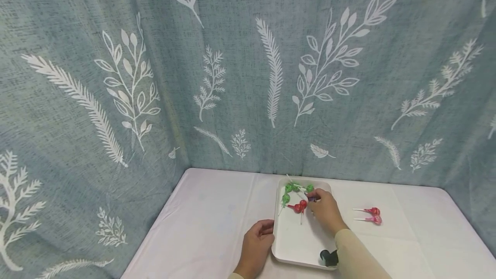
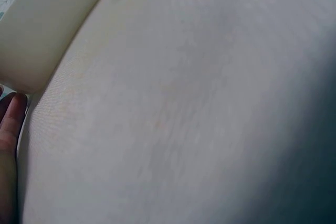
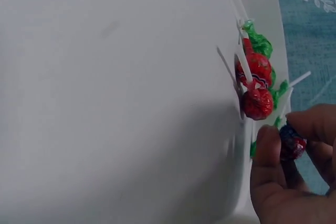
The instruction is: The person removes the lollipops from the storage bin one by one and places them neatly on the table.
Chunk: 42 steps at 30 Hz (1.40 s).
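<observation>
Firstly, head view: the right hand [image 1: 325, 210] pinches a dark-wrapped lollipop [image 1: 312, 200] in a narrow grip at one o'clock over a white tray [image 1: 290, 240]; the left hand [image 1: 257, 244], grip relaxed, touches its nine-o'clock side. Left wrist: fingertips [image 2: 20, 102] at eight o'clock. Right wrist: lollipop at four o'clock, red lollipops [image 3: 257, 103] at three.
</observation>
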{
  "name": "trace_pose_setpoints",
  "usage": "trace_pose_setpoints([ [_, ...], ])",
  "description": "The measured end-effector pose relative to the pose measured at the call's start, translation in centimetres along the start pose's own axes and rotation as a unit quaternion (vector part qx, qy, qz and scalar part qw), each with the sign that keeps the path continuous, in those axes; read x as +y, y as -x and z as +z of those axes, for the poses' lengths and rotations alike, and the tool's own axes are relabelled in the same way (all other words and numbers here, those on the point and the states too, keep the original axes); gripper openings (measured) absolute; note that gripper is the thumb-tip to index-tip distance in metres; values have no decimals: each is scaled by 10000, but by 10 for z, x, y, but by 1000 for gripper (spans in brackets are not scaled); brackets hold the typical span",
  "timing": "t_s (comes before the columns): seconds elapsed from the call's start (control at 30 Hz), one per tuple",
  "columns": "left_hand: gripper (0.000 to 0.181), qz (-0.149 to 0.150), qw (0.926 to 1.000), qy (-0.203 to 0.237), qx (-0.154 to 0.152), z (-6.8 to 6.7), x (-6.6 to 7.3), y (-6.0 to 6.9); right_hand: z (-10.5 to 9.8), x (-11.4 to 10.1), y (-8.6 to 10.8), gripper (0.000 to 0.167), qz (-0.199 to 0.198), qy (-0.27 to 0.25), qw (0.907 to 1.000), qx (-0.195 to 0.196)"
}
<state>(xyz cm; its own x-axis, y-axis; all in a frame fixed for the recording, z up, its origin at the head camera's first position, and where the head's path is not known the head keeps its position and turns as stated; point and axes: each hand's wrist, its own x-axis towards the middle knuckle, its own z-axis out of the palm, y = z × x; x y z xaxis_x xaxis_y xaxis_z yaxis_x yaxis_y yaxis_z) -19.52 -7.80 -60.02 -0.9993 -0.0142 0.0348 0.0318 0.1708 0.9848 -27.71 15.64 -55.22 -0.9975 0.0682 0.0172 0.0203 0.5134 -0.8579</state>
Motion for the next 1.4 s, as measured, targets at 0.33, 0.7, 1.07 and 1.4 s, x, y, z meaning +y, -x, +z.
trace_pose_setpoints([
  [0.33,41,-28,9999,-151,4,-1,-5,-1,-9,-3,0,20,-209,94,9997,76],
  [0.7,42,-30,9998,-209,42,0,-3,-1,-23,-6,6,27,204,-167,9997,1],
  [1.07,40,35,9997,-216,66,0,-2,-1,-35,-7,10,27,264,-258,9993,51],
  [1.4,40,12,9995,-284,102,2,1,-1,-48,2,13,30,186,-213,9996,13],
])
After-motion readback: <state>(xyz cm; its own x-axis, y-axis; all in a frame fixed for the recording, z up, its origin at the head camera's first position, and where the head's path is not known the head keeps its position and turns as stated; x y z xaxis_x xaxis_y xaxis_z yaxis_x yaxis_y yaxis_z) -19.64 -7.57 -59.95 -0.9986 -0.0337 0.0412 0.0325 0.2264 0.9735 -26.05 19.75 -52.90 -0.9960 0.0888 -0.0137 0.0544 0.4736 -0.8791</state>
